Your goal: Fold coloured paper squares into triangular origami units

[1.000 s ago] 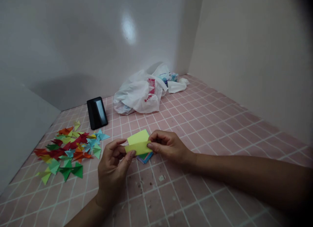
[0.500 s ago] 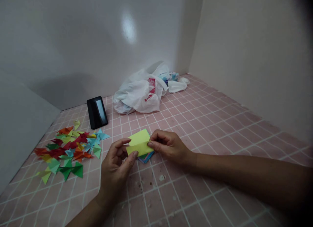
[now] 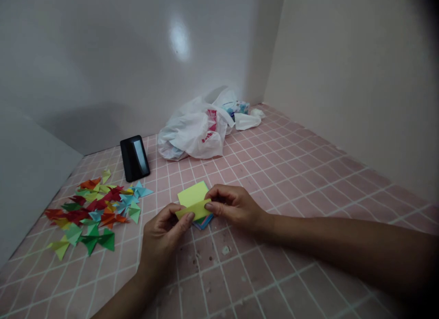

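Note:
A folded yellow strip of paper (image 3: 195,211) is held up between both hands. My left hand (image 3: 166,229) pinches its left end between thumb and fingers. At the other end, my right hand (image 3: 236,208) grips the strip with thumb and index finger. Just beneath and behind it lies a stack of square coloured paper (image 3: 194,193), a light yellow sheet on top and blue, green and pink edges showing below. To the left of my left hand spreads a pile of small folded paper shapes (image 3: 99,204) in red, orange, yellow, green and blue.
A black phone-like device (image 3: 135,159) with a glossy face stands behind the folded shapes. White plastic bags (image 3: 194,131) lie crumpled against the back wall, with a blue-patterned packet (image 3: 242,107) beside them. The pink tiled surface (image 3: 291,172) meets walls at the back and both sides.
The fingers of my left hand have closed in from spread to pinching the strip's left end. My right hand keeps its grip. The whole view has shifted slightly.

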Tool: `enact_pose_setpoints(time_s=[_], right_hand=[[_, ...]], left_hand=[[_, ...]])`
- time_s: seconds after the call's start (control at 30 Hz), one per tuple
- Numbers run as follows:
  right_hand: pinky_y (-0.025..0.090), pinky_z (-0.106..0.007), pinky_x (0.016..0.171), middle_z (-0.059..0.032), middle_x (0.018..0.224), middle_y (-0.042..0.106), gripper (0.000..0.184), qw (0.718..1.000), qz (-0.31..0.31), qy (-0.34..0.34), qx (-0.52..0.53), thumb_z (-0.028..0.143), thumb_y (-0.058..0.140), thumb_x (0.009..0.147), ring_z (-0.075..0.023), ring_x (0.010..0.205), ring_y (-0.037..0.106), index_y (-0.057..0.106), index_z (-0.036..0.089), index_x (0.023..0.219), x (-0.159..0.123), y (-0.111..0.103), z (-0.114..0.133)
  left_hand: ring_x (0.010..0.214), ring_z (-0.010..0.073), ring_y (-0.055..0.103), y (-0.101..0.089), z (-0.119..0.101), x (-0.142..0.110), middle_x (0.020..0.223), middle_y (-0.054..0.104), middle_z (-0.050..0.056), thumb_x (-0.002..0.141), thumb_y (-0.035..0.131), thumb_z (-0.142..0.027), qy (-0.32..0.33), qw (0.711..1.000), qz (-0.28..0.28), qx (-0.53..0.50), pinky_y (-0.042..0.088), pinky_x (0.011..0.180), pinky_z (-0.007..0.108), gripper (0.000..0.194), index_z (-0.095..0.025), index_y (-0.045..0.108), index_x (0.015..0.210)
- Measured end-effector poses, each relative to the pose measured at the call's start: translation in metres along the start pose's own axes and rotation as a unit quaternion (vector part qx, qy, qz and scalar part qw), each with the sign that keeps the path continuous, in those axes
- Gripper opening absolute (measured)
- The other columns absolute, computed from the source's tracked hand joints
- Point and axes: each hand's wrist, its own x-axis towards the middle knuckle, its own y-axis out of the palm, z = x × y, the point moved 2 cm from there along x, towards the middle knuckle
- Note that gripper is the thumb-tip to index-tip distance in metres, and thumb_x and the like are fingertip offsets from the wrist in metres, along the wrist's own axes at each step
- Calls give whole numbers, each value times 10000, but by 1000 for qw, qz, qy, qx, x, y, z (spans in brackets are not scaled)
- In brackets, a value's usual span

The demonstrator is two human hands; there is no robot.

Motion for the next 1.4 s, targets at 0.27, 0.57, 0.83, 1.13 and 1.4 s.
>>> enact_pose_setpoints(time_s=[0.27, 0.57, 0.83, 1.13, 1.4], right_hand=[[395, -241, 616, 19, 689, 568, 151, 999, -9, -10, -29, 266, 652, 852, -105, 642, 486, 615, 165, 746, 0, -1, -3], [371, -241, 582, 26, 658, 538, 202, 999, -12, 8, -44, 301, 641, 859, -100, 605, 448, 582, 169, 719, 0, -2, -2], [368, -243, 575, 25, 664, 531, 206, 999, -13, 19, -45, 305, 633, 875, -102, 606, 443, 578, 174, 726, -1, -2, -5], [373, -244, 596, 25, 658, 555, 182, 987, 19, -54, -149, 242, 624, 881, -104, 602, 478, 579, 174, 718, -2, 1, 0], [378, -233, 584, 15, 663, 554, 216, 992, 61, -43, -102, 297, 577, 917, -106, 610, 479, 610, 170, 746, -3, 2, 4]], left_hand=[[683, 126, 561, -1, 5, 1, 743, 633, -5, 754, 766, -321, 0, 1000, 14, 8, 449, 623, 216, 165, -181, 687, 787], [658, 115, 544, 3, 0, 2, 683, 611, -15, 743, 765, -289, 9, 999, 26, -23, 438, 617, 210, 167, -169, 659, 697], [641, 120, 541, 4, 0, 2, 672, 600, -18, 748, 756, -287, 14, 999, 34, -32, 446, 610, 224, 164, -173, 647, 702], [707, 156, 595, 1, -1, 0, 797, 679, 22, 786, 713, -314, 50, 992, 72, 88, 450, 638, 251, 133, -192, 701, 837], [663, 154, 576, 2, -7, -1, 699, 638, 14, 833, 664, -310, 99, 983, 71, 136, 436, 624, 252, 170, -192, 694, 715]])
